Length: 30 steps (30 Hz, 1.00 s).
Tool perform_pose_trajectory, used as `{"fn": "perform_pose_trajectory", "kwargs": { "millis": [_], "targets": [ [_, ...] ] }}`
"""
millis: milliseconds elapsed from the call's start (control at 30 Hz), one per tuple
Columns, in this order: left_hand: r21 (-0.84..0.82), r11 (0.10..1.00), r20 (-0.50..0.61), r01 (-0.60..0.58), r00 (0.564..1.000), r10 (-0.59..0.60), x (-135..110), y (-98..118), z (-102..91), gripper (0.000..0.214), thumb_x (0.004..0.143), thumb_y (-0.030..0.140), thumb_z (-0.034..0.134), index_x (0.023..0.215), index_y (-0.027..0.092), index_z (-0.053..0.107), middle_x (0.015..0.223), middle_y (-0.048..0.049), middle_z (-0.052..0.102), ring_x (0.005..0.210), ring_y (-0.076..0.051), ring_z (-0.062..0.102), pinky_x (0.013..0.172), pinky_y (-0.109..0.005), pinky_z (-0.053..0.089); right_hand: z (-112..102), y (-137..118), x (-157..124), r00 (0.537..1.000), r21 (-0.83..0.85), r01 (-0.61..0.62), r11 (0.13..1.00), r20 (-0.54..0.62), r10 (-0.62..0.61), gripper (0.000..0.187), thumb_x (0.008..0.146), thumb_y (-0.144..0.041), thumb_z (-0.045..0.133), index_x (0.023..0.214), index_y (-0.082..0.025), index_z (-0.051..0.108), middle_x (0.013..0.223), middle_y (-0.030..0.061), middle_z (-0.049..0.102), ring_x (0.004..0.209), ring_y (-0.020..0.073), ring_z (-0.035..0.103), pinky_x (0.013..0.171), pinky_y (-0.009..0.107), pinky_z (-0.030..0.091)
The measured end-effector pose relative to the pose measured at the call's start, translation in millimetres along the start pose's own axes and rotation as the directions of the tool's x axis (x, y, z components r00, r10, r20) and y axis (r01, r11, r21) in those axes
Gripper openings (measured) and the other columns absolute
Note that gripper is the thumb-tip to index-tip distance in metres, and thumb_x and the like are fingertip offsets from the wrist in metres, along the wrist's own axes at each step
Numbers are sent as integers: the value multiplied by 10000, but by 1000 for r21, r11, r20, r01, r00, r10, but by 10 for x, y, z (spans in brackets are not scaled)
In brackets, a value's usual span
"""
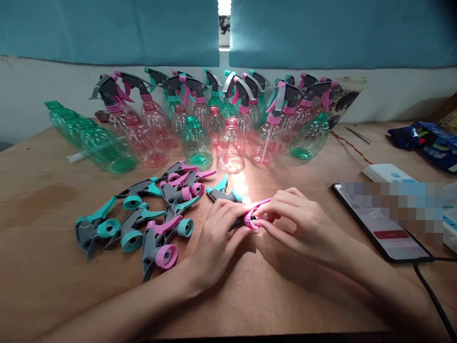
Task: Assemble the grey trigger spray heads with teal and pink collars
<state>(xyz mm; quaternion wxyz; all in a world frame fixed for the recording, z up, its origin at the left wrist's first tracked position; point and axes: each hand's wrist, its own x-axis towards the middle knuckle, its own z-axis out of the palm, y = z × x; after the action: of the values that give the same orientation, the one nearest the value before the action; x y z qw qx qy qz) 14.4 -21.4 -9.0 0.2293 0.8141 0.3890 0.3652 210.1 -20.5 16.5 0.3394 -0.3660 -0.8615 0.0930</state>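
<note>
Both my hands meet at the middle of the wooden table (43, 200) around one spray trigger head (252, 219), grey with a pink collar. My left hand (217, 238) grips its grey body from the left, fingers curled. My right hand (296, 224) pinches the pink collar end with fingertips pressed together. A loose pile of trigger heads (150, 214), some teal and some pink, lies just left of my left hand. One more teal trigger head (223, 190) lies right behind my fingers.
Several clear pink and green bottles (214, 128) stand in a row behind, some capped with triggers; green bottles (96, 143) lie on their sides at the left. A phone (382, 228) with a cable lies at the right, next to a white box (389, 172) and blue packets (428, 143).
</note>
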Motion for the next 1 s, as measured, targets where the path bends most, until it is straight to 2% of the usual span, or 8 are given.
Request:
{"fn": "perform_pose_trajectory", "kwargs": {
  "millis": [233, 367, 500, 667, 733, 800, 900, 1000],
  "targets": [
    [-59, 997, 48, 44, 998, -41, 27, 75, -19, 182, 889, 129, 555, 1053, 207, 574, 1006, -28, 625, 953, -194, 540, 823, -310, 448, 144, -55, -18, 990, -9, -7, 1000, -143, 5, 74, 860, -147, 578, 817, -195, 613, 715, -13, 673, 626, 123, 569, 732, 334, 383],
    [-6, 1000, 22, 27, 999, -26, 9, 68, -16, 199, 883, 145, 584, 1075, 197, 577, 1018, -30, 627, 974, -198, 528, 864, -320, 418, 52, -53, 3, 997, -78, -48, 996, -65, 43, 45, 854, -200, 593, 837, -205, 634, 597, -39, 612, 566, 125, 535, 747, 349, 376],
    [7, 999, 45, 34, 998, -35, -5, 67, 12, 218, 876, 120, 586, 1078, 202, 580, 1034, -32, 623, 1001, -203, 516, 885, -331, 404, 29, -32, 2, 995, 24, -89, 996, 38, 88, 79, 804, -165, 627, 853, -226, 634, 579, -66, 597, 580, 119, 581, 830, 352, 402],
    [-10, 999, 54, 31, 998, -31, 12, 85, 1, 195, 886, 127, 572, 1069, 197, 573, 1034, -36, 623, 994, -202, 522, 874, -327, 410, 71, -47, -18, 989, -2, -80, 997, -125, 80, 57, 811, -156, 608, 831, -206, 627, 552, -59, 580, 516, 110, 548, 758, 336, 429],
    [20, 1000, 33, 24, 999, -24, 10, 84, -12, 211, 888, 142, 577, 1093, 191, 569, 1042, -40, 624, 1000, -203, 518, 885, -333, 399, 38, -52, -22, 994, -2, -89, 996, -65, 89, 58, 830, -178, 594, 864, -201, 635, 536, -63, 559, 475, 99, 508, 662, 299, 424],
    [50, 999, 37, 12, 999, -14, 3, 76, -20, 208, 892, 152, 575, 1097, 192, 575, 1046, -40, 628, 1004, -206, 513, 894, -343, 388, 15, -48, -32, 989, 66, -132, 989, 76, 127, 86, 855, -199, 571, 911, -205, 635, 525, -70, 529, 455, 90, 479, 545, 246, 391],
    [73, 997, 116, 2, 993, -10, 2, 69, -23, 158, 890, 145, 570, 1038, 190, 602, 1018, -36, 640, 969, -205, 517, 873, -345, 395, 52, -31, -64, 953, 178, -242, 954, 231, 198, 64, 858, -185, 547, 866, -206, 606, 553, -65, 526, 472, 81, 478, 457, 196, 349],
    [74, 997, 118, 20, 993, -28, 20, 93, -55, 142, 877, 174, 601, 1019, 184, 604, 1023, -38, 648, 964, -202, 534, 865, -343, 409, 100, -13, -87, 962, 216, -256, 942, 157, 225, 67, 873, -196, 538, 918, -205, 587, 574, -60, 535, 475, 81, 480, 455, 190, 363]
  ]
}}
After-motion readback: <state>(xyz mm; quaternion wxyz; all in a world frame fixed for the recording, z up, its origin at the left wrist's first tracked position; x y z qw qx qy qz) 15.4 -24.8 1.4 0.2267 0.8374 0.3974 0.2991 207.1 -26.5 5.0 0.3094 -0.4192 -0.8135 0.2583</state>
